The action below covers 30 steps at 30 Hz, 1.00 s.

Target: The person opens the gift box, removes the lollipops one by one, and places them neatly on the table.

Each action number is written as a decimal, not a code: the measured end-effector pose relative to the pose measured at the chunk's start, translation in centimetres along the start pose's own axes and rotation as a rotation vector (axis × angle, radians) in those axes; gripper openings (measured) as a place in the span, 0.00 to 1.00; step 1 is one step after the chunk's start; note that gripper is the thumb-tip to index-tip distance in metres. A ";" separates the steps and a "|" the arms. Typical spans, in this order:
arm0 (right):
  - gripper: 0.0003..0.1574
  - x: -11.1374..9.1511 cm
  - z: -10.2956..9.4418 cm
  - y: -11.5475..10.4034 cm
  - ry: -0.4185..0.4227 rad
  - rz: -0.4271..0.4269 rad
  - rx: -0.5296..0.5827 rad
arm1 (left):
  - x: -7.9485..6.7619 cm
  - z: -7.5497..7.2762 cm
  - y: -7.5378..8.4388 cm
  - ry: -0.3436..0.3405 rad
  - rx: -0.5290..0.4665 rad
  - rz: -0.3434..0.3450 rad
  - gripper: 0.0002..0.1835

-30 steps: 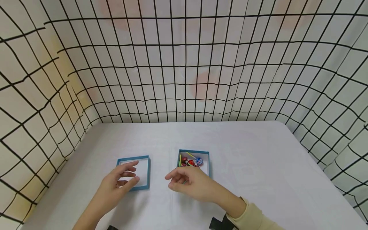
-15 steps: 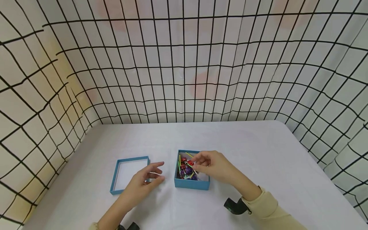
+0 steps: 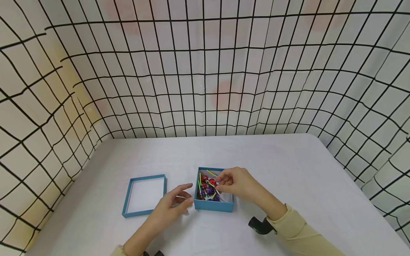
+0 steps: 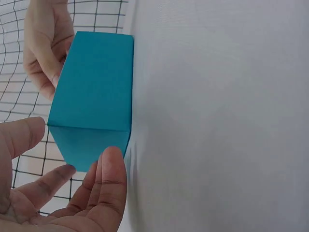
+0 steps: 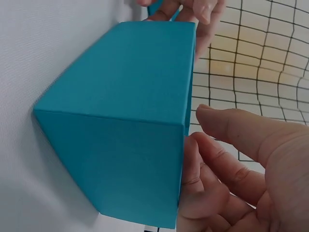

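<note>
In the head view, a blue box stands upright on the table, uncovered. It holds several lollipops in red and purple wrappers with yellow-green sticks. My right hand is over the box's right side, thumb and bent fingers pointing at the candies. The right wrist view shows a gap between thumb and forefinger; the box wall hides some fingertips. My left hand is beside the box's left wall, fingers spread and slightly bent. In the left wrist view its fingertips are close to the box side; whether they touch it I cannot tell.
A shallow blue-rimmed lid with a white inside lies left of the box, partly behind my left hand. The white table ends at a cloth wall with a black grid. A black wrist mount hangs below my right sleeve.
My right hand has moved rightward from the box's front to over its right side. My left hand has gone right, from over the lid to beside the box.
</note>
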State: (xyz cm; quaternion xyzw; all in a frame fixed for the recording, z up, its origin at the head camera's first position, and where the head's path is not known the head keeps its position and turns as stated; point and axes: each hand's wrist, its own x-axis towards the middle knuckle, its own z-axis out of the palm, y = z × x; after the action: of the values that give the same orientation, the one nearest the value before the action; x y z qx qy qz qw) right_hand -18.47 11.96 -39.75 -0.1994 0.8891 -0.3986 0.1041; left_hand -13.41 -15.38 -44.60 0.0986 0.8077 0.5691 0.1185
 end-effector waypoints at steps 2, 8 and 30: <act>0.10 0.2 0.2 -0.1 -0.010 -0.004 -0.018 | 0.0 0.1 -0.1 -0.013 -0.012 0.002 0.29; 0.07 0.5 0.8 -0.4 -0.003 0.026 -0.083 | 0.1 0.2 -0.3 -0.051 -0.057 0.008 0.29; 0.06 1.1 1.6 -0.9 0.040 0.023 -0.168 | 0.3 0.3 -0.5 -0.077 -0.102 -0.001 0.28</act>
State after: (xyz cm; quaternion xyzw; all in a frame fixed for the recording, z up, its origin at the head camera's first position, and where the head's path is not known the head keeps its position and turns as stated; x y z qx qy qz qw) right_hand -18.64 9.91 -40.18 -0.1892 0.9236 -0.3253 0.0738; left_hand -13.59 -15.17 -45.16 0.1139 0.7726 0.6053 0.1544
